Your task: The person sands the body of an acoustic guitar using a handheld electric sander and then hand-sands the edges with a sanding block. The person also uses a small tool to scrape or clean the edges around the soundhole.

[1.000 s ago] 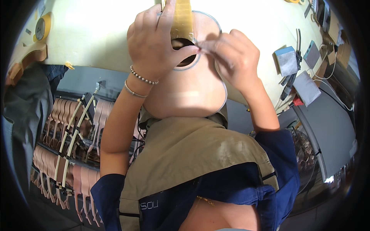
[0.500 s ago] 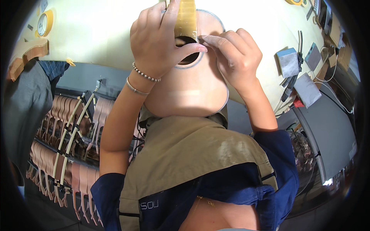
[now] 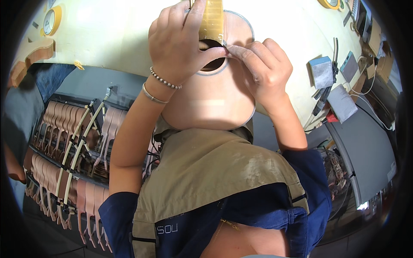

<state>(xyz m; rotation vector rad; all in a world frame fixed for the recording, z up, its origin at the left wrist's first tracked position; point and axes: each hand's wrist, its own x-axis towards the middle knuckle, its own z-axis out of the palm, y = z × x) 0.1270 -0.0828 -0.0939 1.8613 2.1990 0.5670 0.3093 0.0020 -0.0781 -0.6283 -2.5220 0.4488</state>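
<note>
An unfinished, pale wooden guitar lies with its lower end against my apron. Yellow tape covers its fretboard, which ends over the dark sound hole. My left hand rests over the guitar's top, left of the fretboard; its fingers are stretched out and the thumb reaches across the sound hole. Just right of the fretboard's end, my right hand is pinched close to the left thumb's tip. A small dark bit shows at its fingertips, too small to name.
Yellow tape rolls lie on the pale table. At right are grey-faced sanding blocks and dark cables. A rack of wooden necks stands below left, near another person's clothing. A curved wooden piece sits at the far left.
Both hands keep nearly the same places on the guitar. The view has shifted slightly, and the person at the far left has moved a little leftward.
</note>
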